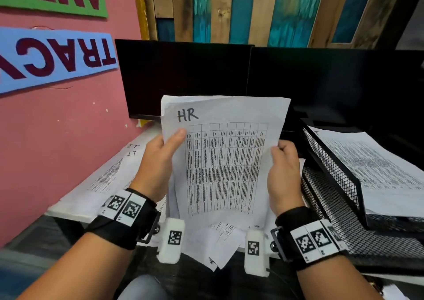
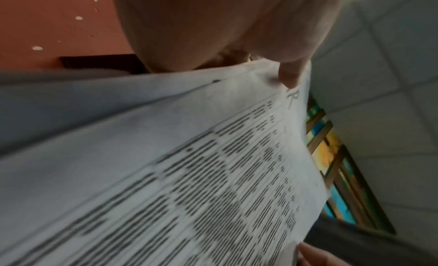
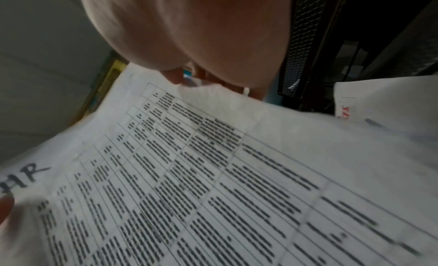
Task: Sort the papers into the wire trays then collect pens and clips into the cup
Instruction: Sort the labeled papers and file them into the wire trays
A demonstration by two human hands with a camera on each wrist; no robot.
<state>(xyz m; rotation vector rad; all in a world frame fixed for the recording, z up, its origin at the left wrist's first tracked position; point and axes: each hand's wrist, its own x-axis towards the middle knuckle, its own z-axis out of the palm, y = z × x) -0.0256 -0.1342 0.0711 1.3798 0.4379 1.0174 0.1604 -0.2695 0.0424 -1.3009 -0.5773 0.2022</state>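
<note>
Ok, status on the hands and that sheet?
Left hand and right hand both grip the HR sheet, raised over the desk. Wire trays to the right, top one holds papers. Nothing in the way.

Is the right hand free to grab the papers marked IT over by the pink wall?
Probably not: the right hand grips the HR sheet, and that sheet and the left hand lie between.

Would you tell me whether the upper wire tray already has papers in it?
Yes. The upper wire tray holds a stack of printed papers lying flat inside its mesh walls.
</note>
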